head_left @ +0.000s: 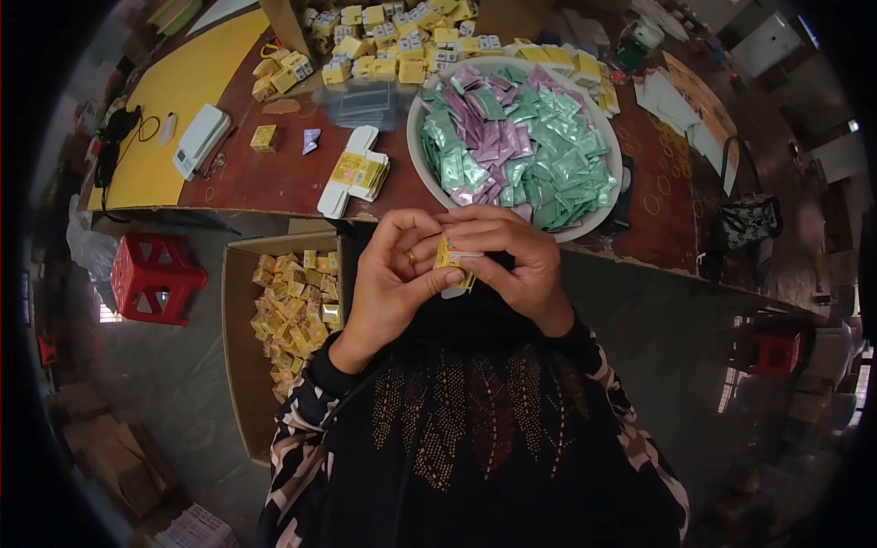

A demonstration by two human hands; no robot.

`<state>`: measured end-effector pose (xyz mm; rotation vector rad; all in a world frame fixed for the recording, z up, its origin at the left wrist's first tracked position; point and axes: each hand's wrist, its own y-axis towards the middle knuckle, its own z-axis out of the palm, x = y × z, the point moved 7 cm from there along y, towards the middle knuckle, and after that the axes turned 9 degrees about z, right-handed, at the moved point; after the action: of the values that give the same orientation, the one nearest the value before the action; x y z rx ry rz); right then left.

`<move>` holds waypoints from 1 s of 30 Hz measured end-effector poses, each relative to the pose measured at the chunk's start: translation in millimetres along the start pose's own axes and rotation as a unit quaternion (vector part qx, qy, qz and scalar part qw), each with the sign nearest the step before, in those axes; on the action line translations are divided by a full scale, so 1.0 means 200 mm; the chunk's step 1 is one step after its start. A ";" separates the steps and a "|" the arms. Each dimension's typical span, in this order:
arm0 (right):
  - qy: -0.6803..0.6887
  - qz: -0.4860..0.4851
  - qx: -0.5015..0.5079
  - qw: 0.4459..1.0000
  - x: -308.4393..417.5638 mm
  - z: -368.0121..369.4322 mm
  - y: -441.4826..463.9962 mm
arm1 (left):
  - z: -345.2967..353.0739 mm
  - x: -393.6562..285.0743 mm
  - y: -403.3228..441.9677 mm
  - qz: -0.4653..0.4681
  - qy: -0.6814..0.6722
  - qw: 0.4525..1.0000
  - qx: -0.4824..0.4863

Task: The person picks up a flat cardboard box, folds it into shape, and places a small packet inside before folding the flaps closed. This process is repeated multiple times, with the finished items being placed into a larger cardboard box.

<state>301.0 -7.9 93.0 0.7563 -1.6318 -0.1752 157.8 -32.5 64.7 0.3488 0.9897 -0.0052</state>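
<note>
One camera observed, mounted on your head, facing forward and steeply down. Your left hand [388, 288] and right hand [516, 260] appear at close range near mid-frame, seen from above. Your dark top [489, 411] fills the lower middle, viewed down along its front. The red-brown table [260, 183] lies farther out, across the upper frame; the grey floor [676, 365] shows below its edge. The wide lens curves straight edges within a rounded dark border.

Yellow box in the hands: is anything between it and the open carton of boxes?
Only the left hand, which holds the yellow box together with the right hand, lies between it and the carton in this view. Nothing else visible blocks the way.
</note>
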 end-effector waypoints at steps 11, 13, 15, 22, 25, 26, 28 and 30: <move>0.042 0.081 -0.002 0.996 0.00 -0.01 0.01 | 0.02 -0.02 -0.01 0.004 0.052 0.999 0.002; 0.058 0.087 -0.006 0.995 0.00 0.00 0.00 | 0.03 -0.03 -0.01 0.017 0.096 0.995 0.011; 0.118 0.133 -0.023 0.984 -0.06 0.00 -0.01 | 0.04 -0.03 -0.01 0.013 0.095 0.995 0.005; 0.233 0.208 -0.040 0.949 -0.10 0.01 -0.04 | 0.03 -0.01 -0.02 -0.021 0.111 0.994 0.001; 0.226 0.259 -0.039 0.938 -0.12 0.00 -0.05 | 0.03 0.01 -0.02 -0.028 0.120 0.992 0.004; 0.224 0.254 -0.030 0.940 -0.12 0.01 -0.05 | 0.03 0.01 -0.02 -0.027 0.120 0.992 0.003; 0.222 0.251 -0.021 0.942 -0.13 0.01 -0.05 | 0.03 0.01 -0.02 -0.032 0.077 0.997 -0.001; 0.112 0.139 -0.009 0.984 -0.08 -0.01 -0.04 | 0.03 0.01 -0.03 -0.033 0.068 0.997 0.001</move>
<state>305.6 -3.5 76.0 0.5066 -1.5003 0.0932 162.7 -39.3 63.5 0.3214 1.1353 -0.0421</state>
